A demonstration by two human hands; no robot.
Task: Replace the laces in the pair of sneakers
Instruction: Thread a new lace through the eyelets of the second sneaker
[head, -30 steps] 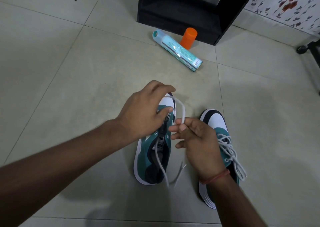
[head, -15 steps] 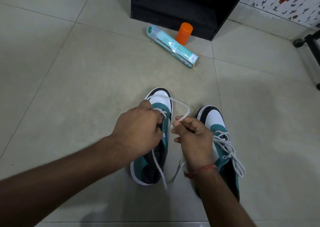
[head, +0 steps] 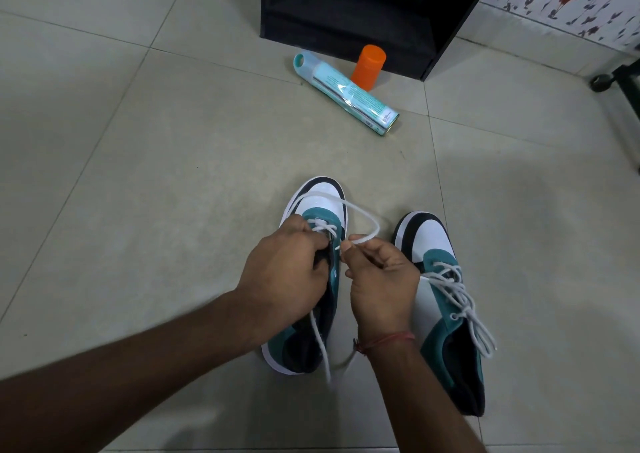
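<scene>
Two teal, white and black sneakers stand on the tiled floor, toes pointing away from me. The left sneaker (head: 320, 198) is partly laced; my left hand (head: 285, 276) grips its upper over the eyelets and tongue. My right hand (head: 379, 277) pinches the end of a white lace (head: 363, 215) that loops from the sneaker's toe area over to my fingers. Another end of the lace (head: 320, 340) trails back over the heel opening. The right sneaker (head: 446, 300) is fully laced, with its white lace ends hanging loose on its right side.
A teal spray can (head: 346, 94) lies on the floor ahead, with an orange cap (head: 367, 66) standing behind it. A black cabinet (head: 363, 12) stands at the back. A black furniture leg (head: 620, 78) shows at the right edge, beside a floral wall.
My left hand dropped from above the toe onto the left sneaker's eyelets. My right hand shifted slightly and the lace loop stretched out wider to the right.
</scene>
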